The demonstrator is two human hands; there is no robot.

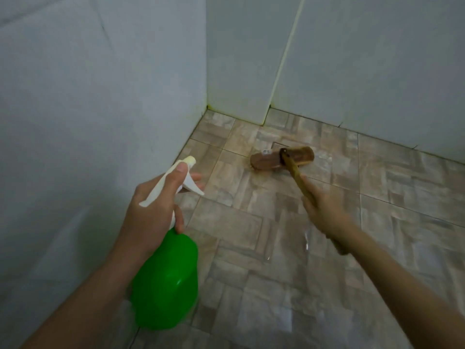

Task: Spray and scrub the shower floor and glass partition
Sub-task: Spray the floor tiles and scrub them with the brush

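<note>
The left hand [153, 205] has its fingers [179, 222] wrapped round the neck of a glossy green plastic spray bottle [166, 280], the thumb lying along its white nozzle head. The right hand [324, 210] clenches a round wooden handle. Beyond those fingers, the oblong brown brush [281, 159] rests on the wet, mottled beige floor [251, 235] tiles, near the corner of the smooth pale wall [100, 96].

Hidden and unclear parts in the shower corner

The left hand [153, 207] covers the neck of the spray bottle [166, 280]. The right hand [324, 207] is blurred and hides the middle of the handle [293, 170]. The brush head [283, 159] hides its own underside and part of a square plate [276, 144] behind it. A pale thing [266, 152] on it is too small to tell. The lower edge cuts both forearms [83, 306].
</note>
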